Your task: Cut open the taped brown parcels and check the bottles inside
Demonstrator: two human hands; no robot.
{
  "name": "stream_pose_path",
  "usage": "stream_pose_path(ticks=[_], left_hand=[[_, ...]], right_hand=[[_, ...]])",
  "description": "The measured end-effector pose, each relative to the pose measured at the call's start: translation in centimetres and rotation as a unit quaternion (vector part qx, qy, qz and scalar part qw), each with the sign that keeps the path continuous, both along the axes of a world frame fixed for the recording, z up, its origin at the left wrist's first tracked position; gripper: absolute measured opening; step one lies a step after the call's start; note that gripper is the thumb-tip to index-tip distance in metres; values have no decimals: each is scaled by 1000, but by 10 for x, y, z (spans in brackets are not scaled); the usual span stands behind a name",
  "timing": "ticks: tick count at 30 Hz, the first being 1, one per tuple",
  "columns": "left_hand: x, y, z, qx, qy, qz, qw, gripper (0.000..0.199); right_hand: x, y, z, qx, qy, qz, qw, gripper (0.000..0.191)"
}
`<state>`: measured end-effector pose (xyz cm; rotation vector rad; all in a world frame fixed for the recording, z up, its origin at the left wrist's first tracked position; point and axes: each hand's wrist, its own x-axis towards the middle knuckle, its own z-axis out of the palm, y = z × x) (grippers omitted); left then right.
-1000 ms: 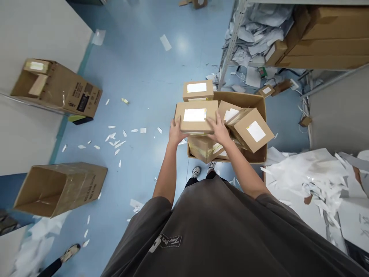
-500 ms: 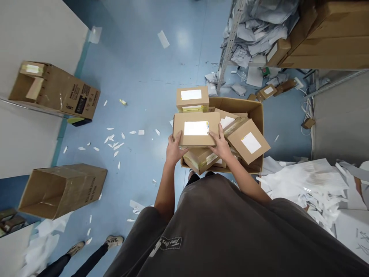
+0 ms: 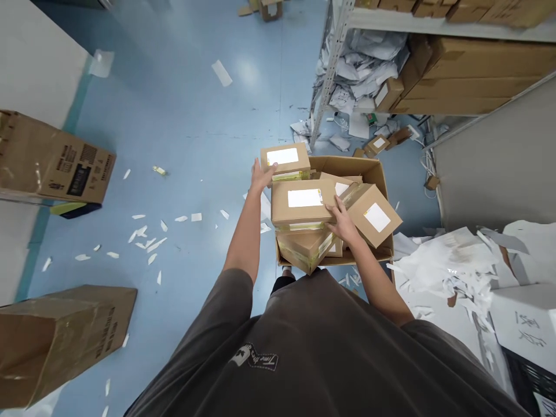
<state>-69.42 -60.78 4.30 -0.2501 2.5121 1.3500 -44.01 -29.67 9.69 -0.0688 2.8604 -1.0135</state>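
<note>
An open carton (image 3: 372, 169) is heaped with small brown boxes. My left hand (image 3: 262, 175) lies on the left side of the upper labelled box (image 3: 299, 152), fingers apart, the thumb on its top near the label. The fingers of my right hand (image 3: 342, 221) rest spread on the right end of the middle labelled box (image 3: 280, 200), which sits just below the upper one. To the right, a tilted labelled box (image 3: 358, 213) leans on the heap. Under the middle box, another taped box (image 3: 299, 246) points a corner towards me.
Shelving (image 3: 332, 63) with bags and cartons stands at the upper right. White paper scraps (image 3: 456, 260) are piled on the right. Two large cartons (image 3: 56, 156) (image 3: 95, 324) stand on the left, with paper bits strewn over the blue floor (image 3: 195, 174).
My left hand has left the middle box and moved up to the upper box. The middle box sits a little further right, with my right hand still at its right end. The view has shifted.
</note>
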Motion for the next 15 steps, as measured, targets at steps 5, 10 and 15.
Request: stream_pose_path(ticks=[5, 10, 15], left_hand=[[-32, 36, -25, 44, -52, -64, 996, 129], [-47, 58, -38, 14, -62, -126, 990, 139], [-67, 74, -45, 34, -57, -142, 988, 137]], right_hand=[[7, -6, 5, 17, 4, 33, 999, 68], [11, -11, 4, 15, 15, 36, 999, 66], [6, -5, -4, 5, 21, 24, 999, 69]])
